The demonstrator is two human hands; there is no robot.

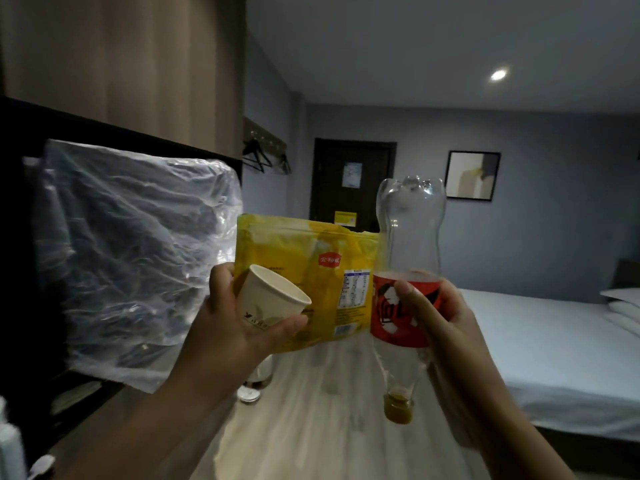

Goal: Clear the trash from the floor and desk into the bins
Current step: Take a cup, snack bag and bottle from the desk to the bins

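While the left grip (242,317) clasps a paper cup (273,299) and yellow packet (311,268) and the right grip (440,317) an upturned bottle (408,237), binning seems left.

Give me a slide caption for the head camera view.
Left hand holds paper cup and yellow bag; right hand holds upside-down bottle.

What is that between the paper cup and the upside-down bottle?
In the head view, a yellow snack pouch sits between the paper cup and the bottle, held with the cup in the left hand.
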